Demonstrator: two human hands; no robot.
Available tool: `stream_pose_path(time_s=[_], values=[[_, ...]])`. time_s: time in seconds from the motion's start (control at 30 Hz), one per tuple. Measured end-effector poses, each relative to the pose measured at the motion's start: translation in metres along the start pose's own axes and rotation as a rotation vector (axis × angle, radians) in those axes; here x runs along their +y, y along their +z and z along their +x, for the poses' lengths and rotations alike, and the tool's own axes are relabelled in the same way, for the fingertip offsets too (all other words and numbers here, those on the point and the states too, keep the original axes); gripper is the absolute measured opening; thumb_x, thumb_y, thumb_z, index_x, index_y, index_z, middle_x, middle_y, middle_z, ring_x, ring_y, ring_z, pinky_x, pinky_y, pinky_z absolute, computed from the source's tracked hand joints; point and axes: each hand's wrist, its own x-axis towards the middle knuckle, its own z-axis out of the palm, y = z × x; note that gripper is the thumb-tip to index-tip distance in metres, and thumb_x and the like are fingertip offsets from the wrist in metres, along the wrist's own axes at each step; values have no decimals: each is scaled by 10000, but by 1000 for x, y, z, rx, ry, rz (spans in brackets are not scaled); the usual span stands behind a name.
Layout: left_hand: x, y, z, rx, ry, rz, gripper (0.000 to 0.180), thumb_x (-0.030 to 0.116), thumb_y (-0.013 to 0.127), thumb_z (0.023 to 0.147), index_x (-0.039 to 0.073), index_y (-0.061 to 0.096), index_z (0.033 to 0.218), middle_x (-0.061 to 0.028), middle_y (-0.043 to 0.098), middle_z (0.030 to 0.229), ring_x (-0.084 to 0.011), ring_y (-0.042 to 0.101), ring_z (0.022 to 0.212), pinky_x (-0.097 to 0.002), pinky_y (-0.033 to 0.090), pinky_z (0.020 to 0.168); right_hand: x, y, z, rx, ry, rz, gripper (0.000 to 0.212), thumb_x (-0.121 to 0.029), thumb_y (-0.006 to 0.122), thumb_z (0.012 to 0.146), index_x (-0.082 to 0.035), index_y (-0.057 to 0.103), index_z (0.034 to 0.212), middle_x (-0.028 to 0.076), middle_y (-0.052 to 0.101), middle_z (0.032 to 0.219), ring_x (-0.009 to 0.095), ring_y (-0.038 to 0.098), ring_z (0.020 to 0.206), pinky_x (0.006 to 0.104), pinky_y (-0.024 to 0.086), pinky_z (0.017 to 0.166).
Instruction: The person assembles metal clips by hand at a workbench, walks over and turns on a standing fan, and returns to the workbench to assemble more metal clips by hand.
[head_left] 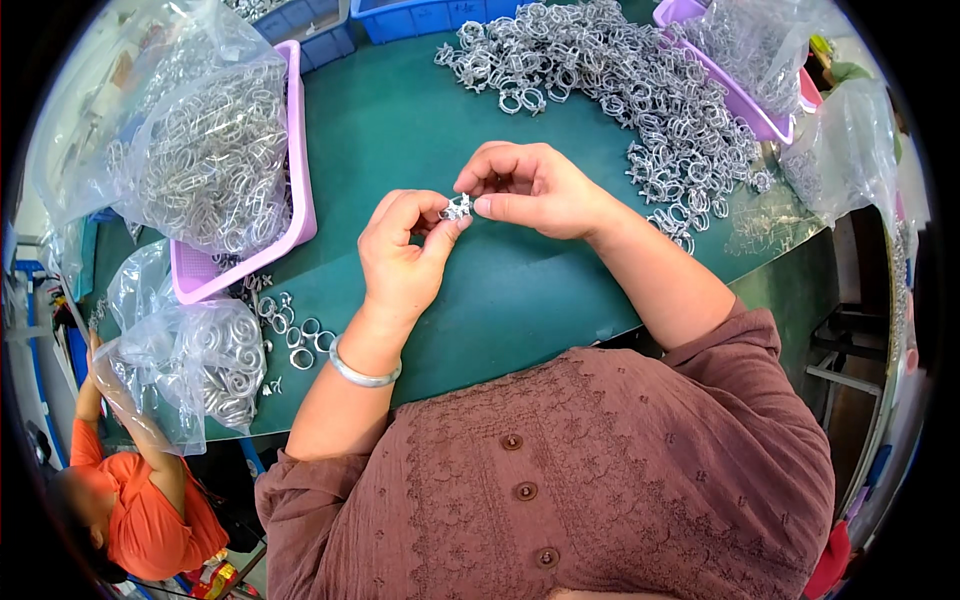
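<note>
A small silver ring with an ornate top (457,208) is held up above the green table, between my two hands. My left hand (405,245) is closed, pinching it between thumb and fingertips; a pale bangle (362,372) circles that wrist. From the other side my right hand (540,190) has its fingers curled, with its thumb tip against the ring's right edge. Its exact grip is partly hidden by the fingers. To the right of my right hand spreads a large pile of similar silver rings (610,75).
At left, a pink basket (303,190) holds a plastic bag of rings (215,165). Nearer lie loose rings (300,340) and a bag of silver spiral pieces (232,360). Blue bins (420,18) line the far edge; another pink basket (740,105) stands right. A person in orange (160,510) is at lower left.
</note>
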Motion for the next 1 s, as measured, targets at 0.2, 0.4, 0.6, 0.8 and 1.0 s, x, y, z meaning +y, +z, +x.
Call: stream_pose_path(time_s=[0.2, 0.4, 0.6, 0.8, 1.0], values=[[3, -2, 1, 7, 100, 120, 169, -62, 653, 662, 22, 570, 783, -54, 543, 727, -117, 541, 594, -223, 447, 512, 2, 4, 0, -1, 15, 14, 172, -37, 606, 760, -2, 573, 926, 28, 534, 879, 99, 519, 819, 234, 431, 730], [3, -2, 2, 6, 128, 141, 182, -67, 649, 659, 26, 569, 794, -65, 541, 731, -135, 553, 600, -232, 457, 513, 4, 6, 1, 28, -9, 25, 169, -64, 617, 753, -9, 572, 906, 25, 572, 848, 88, 526, 788, 224, 443, 703], [4, -1, 2, 8, 151, 153, 183, -58, 659, 657, 28, 572, 793, -63, 547, 735, -140, 555, 587, -236, 460, 513, 2, 8, 1, 28, 40, 45, 153, -55, 593, 754, -8, 568, 898, 26, 574, 833, 82, 524, 781, 222, 440, 700], [3, -1, 2, 4, 139, 159, 176, -63, 657, 653, 28, 570, 776, -61, 545, 710, -135, 550, 578, -232, 450, 497, 1, 9, 1, 32, 65, 31, 147, -47, 567, 745, -7, 566, 886, 24, 575, 820, 72, 519, 759, 214, 432, 686], [3, 0, 1, -6, 79, 121, 162, -62, 665, 658, 15, 567, 762, -35, 530, 715, -92, 494, 601, -210, 399, 516, 0, 9, 1, 35, 72, 16, 145, -36, 551, 739, -3, 565, 879, 24, 573, 815, 72, 515, 760, 211, 429, 677]])
